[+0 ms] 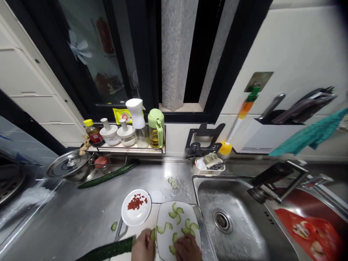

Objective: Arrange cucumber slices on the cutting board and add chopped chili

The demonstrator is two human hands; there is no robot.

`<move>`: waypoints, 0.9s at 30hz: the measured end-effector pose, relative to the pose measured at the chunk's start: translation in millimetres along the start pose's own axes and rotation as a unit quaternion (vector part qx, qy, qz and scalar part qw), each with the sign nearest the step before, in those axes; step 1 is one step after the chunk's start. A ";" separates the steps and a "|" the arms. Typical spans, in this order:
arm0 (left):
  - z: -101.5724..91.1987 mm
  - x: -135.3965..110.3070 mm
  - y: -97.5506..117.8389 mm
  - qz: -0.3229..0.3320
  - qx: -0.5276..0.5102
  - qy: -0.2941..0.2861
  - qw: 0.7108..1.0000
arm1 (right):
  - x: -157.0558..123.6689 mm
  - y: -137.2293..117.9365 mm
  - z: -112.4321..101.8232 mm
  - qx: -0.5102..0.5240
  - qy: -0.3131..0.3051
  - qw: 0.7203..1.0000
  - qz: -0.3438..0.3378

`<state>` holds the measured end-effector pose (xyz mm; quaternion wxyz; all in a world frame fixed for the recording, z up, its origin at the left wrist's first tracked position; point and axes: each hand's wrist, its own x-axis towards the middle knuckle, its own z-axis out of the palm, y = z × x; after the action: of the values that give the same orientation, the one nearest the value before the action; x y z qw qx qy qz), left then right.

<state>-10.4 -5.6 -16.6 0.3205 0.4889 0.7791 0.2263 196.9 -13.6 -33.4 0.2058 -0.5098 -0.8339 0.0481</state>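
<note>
My left hand (143, 245) is closed in a pinch at the left rim of a white plate (163, 246), with a cucumber slice (152, 235) at its fingertips. Over the lower right of this plate, my right hand (188, 248) has its fingers bent together on a cucumber piece (174, 238). Thin green-edged cucumber slices lie there in several curved clusters. A cut cucumber (108, 250) rests to the left of my left hand. Just above it is a small round white plate (124, 214) of red dried berries. Both hands are partly cut off by the lower frame edge.
A steel sink (241, 217) lies to the right, with a faucet (288, 181) and a red bag (312, 232) beyond. A whole cucumber (108, 175), a lidded pot (69, 165) and a condiment rack (130, 149) stand behind. Cucumber scraps (173, 183) dot the wet counter.
</note>
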 end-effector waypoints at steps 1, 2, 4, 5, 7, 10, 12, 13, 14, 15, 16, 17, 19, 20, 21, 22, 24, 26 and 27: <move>-2.0 -1.8 -0.6 -0.004 -0.007 -0.005 1.000 | 4.0 0.1 0.3 0.022 -0.006 1.000 0.002; -3.9 -3.1 -1.5 -0.010 -0.020 -0.013 1.000 | 8.8 -0.2 0.1 0.047 -0.018 0.999 0.001; -6.0 -4.3 -3.5 -0.021 -0.071 -0.038 0.997 | 20.0 -2.6 -1.7 0.100 -0.045 0.994 0.003; -6.1 -4.1 -4.3 -0.023 -0.110 -0.057 0.992 | 26.1 -5.1 -3.3 0.130 -0.066 0.989 0.001; -4.3 -2.9 -4.8 -0.027 -0.209 -0.102 0.972 | 38.1 -12.4 -7.3 0.191 -0.100 0.976 0.025; 0.1 -0.9 -2.1 -0.039 -0.325 -0.166 0.930 | 53.0 -25.7 -13.3 0.285 -0.119 0.944 0.115; 1.6 -0.4 0.4 -0.054 -0.360 -0.197 0.910 | 59.9 -31.6 -16.3 0.319 -0.134 0.917 0.197; 1.6 -0.4 1.4 -0.064 -0.369 -0.210 0.903 | 62.3 -33.0 -17.6 0.330 -0.147 0.904 0.228; 1.3 -0.5 2.1 -0.075 -0.376 -0.223 0.896 | 64.2 -33.3 -18.8 0.337 -0.158 0.894 0.250; 0.7 -0.6 2.6 -0.088 -0.380 -0.237 0.890 | 65.4 -32.7 -20.1 0.343 -0.165 0.887 0.262; 0.1 -0.7 2.9 -0.102 -0.383 -0.252 0.883 | 66.1 -31.6 -21.4 0.349 -0.167 0.883 0.265; -0.4 -0.8 3.2 -0.117 -0.385 -0.267 0.876 | 66.5 -30.3 -22.9 0.355 -0.167 0.881 0.264; -0.2 -0.4 4.4 -0.156 -0.391 -0.289 0.860 | 66.5 -28.4 -26.4 0.361 -0.166 0.880 0.259; 0.5 0.0 5.5 -0.175 -0.396 -0.294 0.852 | 66.4 -28.1 -28.4 0.365 -0.165 0.880 0.257; 1.6 0.6 6.8 -0.192 -0.402 -0.296 0.845 | 66.2 -28.3 -30.4 0.367 -0.163 0.880 0.254; 3.0 1.4 8.3 -0.204 -0.410 -0.295 0.839 | 66.0 -28.8 -32.3 0.368 -0.160 0.880 0.254; 6.0 3.4 11.2 -0.210 -0.426 -0.287 0.832 | 65.1 -30.1 -34.7 0.365 -0.154 0.881 0.258; 8.4 5.7 13.1 -0.203 -0.437 -0.275 0.832 | 63.5 -30.7 -33.8 0.366 -0.154 0.880 0.259; 9.1 6.9 13.6 -0.200 -0.441 -0.270 0.832 | 62.5 -30.6 -31.9 0.368 -0.151 0.880 0.260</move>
<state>2.3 6.7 -15.8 0.7376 0.1711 0.5599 0.3364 159.3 22.1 22.9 0.2302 -0.5826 -0.6144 0.4797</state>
